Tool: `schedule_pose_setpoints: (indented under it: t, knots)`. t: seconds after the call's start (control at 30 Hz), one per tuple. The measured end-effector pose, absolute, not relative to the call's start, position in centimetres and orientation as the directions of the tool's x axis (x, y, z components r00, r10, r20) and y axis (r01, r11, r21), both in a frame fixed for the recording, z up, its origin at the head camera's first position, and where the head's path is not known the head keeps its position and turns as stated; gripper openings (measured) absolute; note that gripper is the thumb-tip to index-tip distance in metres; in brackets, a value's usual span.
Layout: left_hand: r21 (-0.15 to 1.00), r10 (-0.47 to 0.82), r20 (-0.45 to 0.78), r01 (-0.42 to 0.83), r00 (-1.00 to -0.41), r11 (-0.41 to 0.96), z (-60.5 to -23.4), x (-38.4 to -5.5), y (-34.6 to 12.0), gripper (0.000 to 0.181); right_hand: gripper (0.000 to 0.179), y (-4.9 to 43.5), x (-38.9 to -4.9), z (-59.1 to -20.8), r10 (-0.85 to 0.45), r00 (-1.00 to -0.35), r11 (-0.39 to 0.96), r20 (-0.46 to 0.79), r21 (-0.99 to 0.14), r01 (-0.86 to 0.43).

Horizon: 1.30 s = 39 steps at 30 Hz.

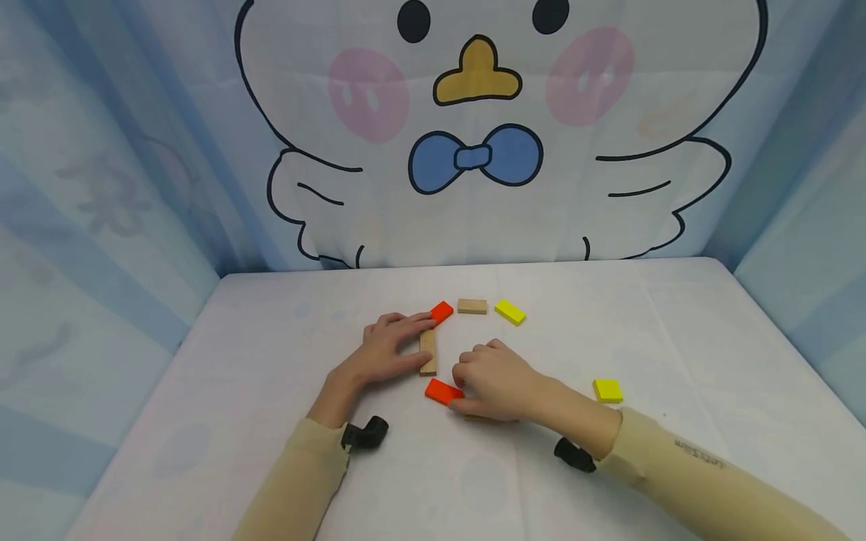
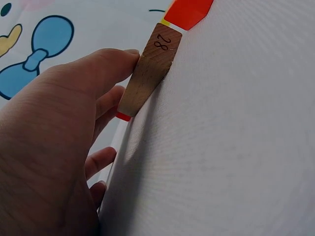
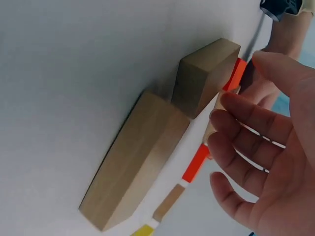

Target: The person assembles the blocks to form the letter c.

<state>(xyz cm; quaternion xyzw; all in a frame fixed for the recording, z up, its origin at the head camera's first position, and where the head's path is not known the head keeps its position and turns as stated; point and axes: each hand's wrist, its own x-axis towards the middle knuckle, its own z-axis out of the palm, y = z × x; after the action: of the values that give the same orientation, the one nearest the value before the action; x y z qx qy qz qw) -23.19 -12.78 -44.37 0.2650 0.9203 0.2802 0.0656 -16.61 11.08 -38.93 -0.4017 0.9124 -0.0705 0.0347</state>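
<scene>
My left hand (image 1: 389, 349) lies palm down at the left, fingers extended. Its thumb rests on an upright-pointing wooden block (image 1: 428, 364) marked 28 on its end (image 2: 162, 43); its fingertips reach the far red block (image 1: 443, 311). My right hand (image 1: 497, 379) is over the near red block (image 1: 441, 391), thumb and index finger at its right end on opposite sides. Below that palm, the right wrist view shows a longer wooden block (image 3: 135, 162) and a shorter one (image 3: 206, 76), mostly covered in the head view.
Behind the hands, another wooden block (image 1: 472, 306) and a slanted yellow block (image 1: 510, 312) continue a curved row. A second yellow block (image 1: 607, 391) lies apart, beyond my right forearm. A printed cloth (image 1: 473, 225) hangs behind the white table (image 1: 325, 300).
</scene>
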Motion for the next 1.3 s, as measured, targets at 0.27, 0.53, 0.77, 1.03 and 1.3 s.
schedule_pose_setpoints:
  t: [0.27,0.53,0.77,1.03,1.3]
  knots:
    - [0.544,0.524,0.033,0.455,-0.851,0.705,-44.5,-23.3,-12.8,0.057,0.031,10.1,-16.7,-39.4,-0.718,-0.695,0.692,-0.030,-0.138,-0.709]
    - [0.539,0.525,0.033,0.458,-0.850,0.707,-44.5,-23.3,-12.8,0.057,0.033,10.0,-16.6,-39.5,-0.708,-0.706,0.701,-0.030,-0.154,-0.696]
    - [0.533,0.514,0.013,0.441,-0.857,0.722,-44.5,-23.3,-12.7,0.057,0.023,12.2,-16.9,-38.2,-0.643,-0.764,0.750,-0.054,-0.248,-0.614]
    - [0.531,0.517,0.017,0.446,-0.856,0.720,-44.5,-23.3,-12.7,0.057,0.016,15.0,-16.6,-37.6,-0.658,-0.745,0.737,-0.106,-0.291,-0.610]
    - [0.551,0.522,0.016,0.444,-0.853,0.707,-44.4,-23.2,-12.8,0.058,0.018,15.5,-15.7,-38.7,-0.718,-0.691,0.684,-0.084,-0.265,-0.679]
